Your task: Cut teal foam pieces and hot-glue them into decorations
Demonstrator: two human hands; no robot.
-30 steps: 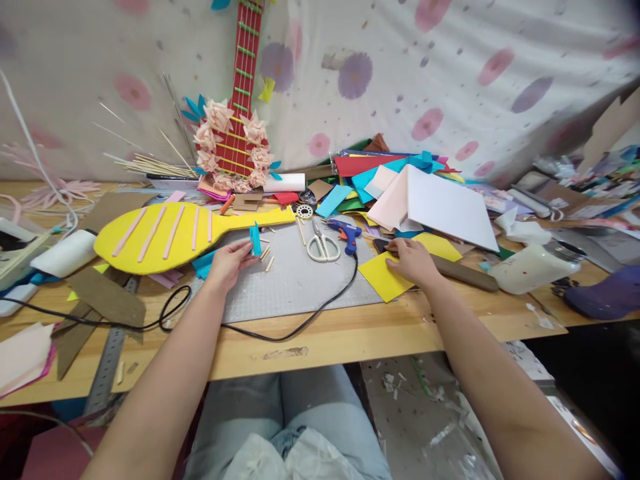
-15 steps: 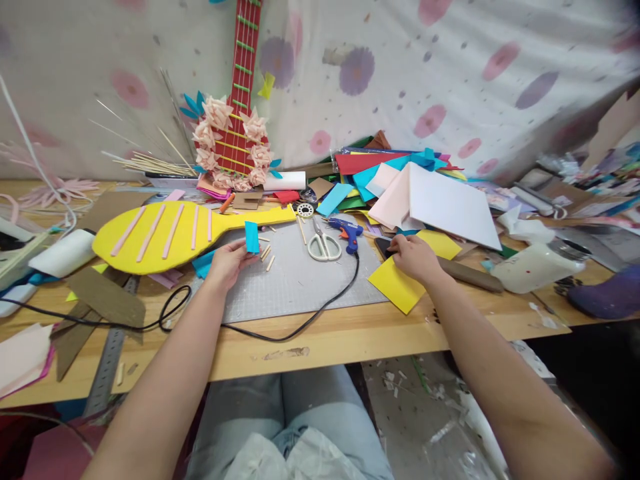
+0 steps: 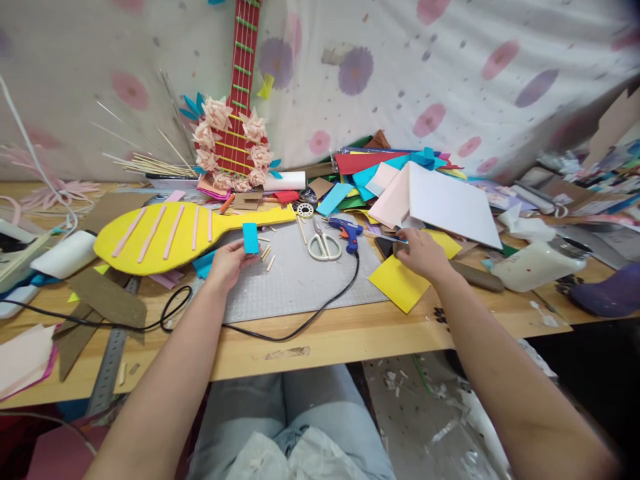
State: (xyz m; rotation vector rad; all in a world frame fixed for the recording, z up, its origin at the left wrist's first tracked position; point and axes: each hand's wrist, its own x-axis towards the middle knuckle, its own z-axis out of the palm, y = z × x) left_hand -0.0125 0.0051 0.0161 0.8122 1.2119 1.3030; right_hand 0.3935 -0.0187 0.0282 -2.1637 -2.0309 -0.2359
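We are sitting at a wooden desk (image 3: 350, 343), a black cable (image 3: 280, 339) curving along its near side. Our left hand (image 3: 229, 264) is pinching a small blue paper piece (image 3: 251, 239) by its lower left side, holding it upright above a grey mat (image 3: 300, 287); so light an edge grip is probably sparing its face a crease. Our right hand (image 3: 421, 255) is hanging over a yellow sheet (image 3: 400, 285), fingertips near a dark object (image 3: 384, 247); we cannot tell whether they are gripping anything. Working gently there should be helping the sheet lie undisturbed. Beyond, scissors (image 3: 325, 249) are lying beside a glue gun (image 3: 347, 231), and a red guitar model (image 3: 241, 143) is standing.
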